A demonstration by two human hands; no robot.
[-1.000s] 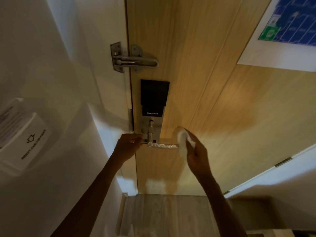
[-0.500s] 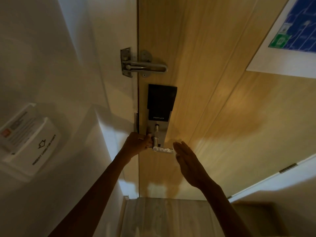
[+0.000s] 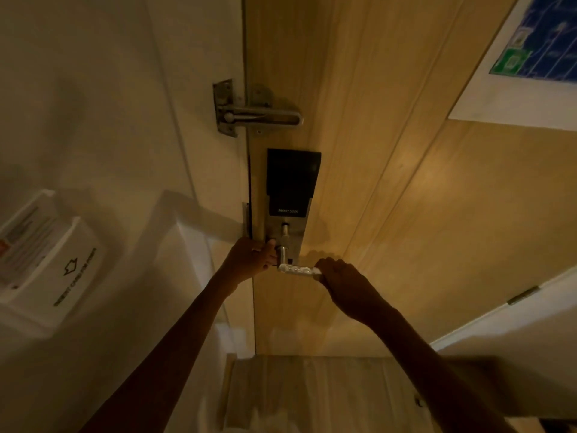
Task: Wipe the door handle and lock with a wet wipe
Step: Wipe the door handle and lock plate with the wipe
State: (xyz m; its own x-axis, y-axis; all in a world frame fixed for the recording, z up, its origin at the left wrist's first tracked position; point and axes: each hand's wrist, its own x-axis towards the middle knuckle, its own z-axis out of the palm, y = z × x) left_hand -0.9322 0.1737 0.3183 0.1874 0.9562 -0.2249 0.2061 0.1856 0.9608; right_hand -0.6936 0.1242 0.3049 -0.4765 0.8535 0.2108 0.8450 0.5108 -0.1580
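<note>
A: Where are the hands against the door handle (image 3: 298, 270)?
B: The right hand (image 3: 342, 281) has its fingers curled shut over the handle's free end. The left hand (image 3: 249, 259) grips the door (image 3: 374, 151) edge just beside the lock (image 3: 292, 195), fingers closed.
A: And the wipe?
B: Can't tell; nothing white shows clearly in the right fist. The lock sits directly above the handle, with a metal latch (image 3: 256, 115) higher up.

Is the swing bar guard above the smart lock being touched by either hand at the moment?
No; both hands are lower, at the lever handle, below the swing bar guard.
</note>
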